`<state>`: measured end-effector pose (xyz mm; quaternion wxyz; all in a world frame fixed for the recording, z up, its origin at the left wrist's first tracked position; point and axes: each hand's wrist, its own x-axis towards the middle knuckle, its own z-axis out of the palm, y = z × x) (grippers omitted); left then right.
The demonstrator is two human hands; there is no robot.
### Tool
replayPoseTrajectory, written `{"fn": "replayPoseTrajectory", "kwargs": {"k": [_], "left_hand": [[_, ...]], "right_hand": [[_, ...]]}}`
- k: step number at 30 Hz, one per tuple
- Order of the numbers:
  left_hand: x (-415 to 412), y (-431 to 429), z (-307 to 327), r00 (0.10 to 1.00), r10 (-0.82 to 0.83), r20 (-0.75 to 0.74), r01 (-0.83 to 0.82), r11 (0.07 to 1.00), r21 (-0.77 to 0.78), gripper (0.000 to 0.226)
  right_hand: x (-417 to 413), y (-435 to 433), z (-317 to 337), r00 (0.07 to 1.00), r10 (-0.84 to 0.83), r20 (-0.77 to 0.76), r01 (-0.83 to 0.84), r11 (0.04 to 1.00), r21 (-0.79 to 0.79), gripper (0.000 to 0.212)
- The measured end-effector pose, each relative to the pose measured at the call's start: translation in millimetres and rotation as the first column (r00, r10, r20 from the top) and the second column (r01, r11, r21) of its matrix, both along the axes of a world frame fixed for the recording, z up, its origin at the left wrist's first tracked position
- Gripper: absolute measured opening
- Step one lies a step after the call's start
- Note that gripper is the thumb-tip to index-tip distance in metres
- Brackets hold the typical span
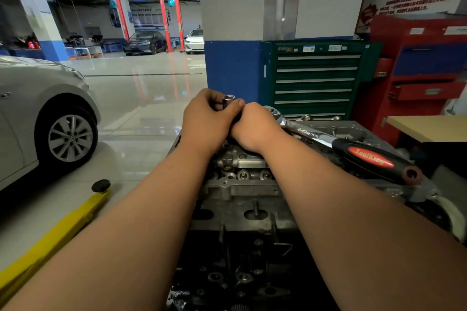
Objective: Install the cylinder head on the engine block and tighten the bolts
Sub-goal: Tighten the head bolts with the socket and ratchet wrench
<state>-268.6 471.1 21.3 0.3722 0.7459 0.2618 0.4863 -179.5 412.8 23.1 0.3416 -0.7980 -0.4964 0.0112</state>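
Observation:
The grey metal cylinder head point(242, 184) lies on the engine in front of me, its near face full of ports and studs. Above its far end, my left hand point(207, 124) grips a chrome socket point(228, 100) that points upward between thumb and fingers. My right hand point(255, 129) is curled round the head end of a chrome ratchet wrench point(307, 132). The wrench's black and red handle point(371, 159) sticks out to the right over the engine. The two hands touch. The joint between socket and ratchet is hidden by my fingers.
A silver car point(38, 113) stands at the left and a yellow lift arm point(63, 230) lies on the floor beside the engine. A green drawer cabinet point(316, 78), a red tool cabinet point(424, 70) and a beige table corner point(429, 126) stand behind.

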Motion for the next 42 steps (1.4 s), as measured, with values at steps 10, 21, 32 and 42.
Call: {"fn": "replayPoseTrajectory", "kwargs": {"k": [10, 21, 32, 42], "left_hand": [[-3, 1, -1, 0.995, -0.095, -0.007, 0.095, 0.995, 0.012, 0.033], [-4, 4, 1, 0.998, -0.056, -0.011, 0.056, 0.998, 0.037, 0.014], [-1, 5, 0, 0.999, -0.015, -0.051, 0.019, 0.998, 0.065, 0.008], [1, 5, -1, 1.0, 0.011, -0.025, -0.01, 0.999, 0.032, 0.023]], "right_hand": [[0, 0, 1, 1.0, 0.026, 0.01, -0.027, 0.999, 0.026, 0.016], [0, -6, 2, 0.996, 0.078, -0.049, -0.076, 0.996, 0.044, 0.018], [0, -6, 2, 0.996, 0.082, -0.023, -0.082, 0.997, -0.015, 0.015], [-1, -3, 1, 0.999, 0.02, -0.025, -0.02, 1.0, -0.008, 0.015]]}}
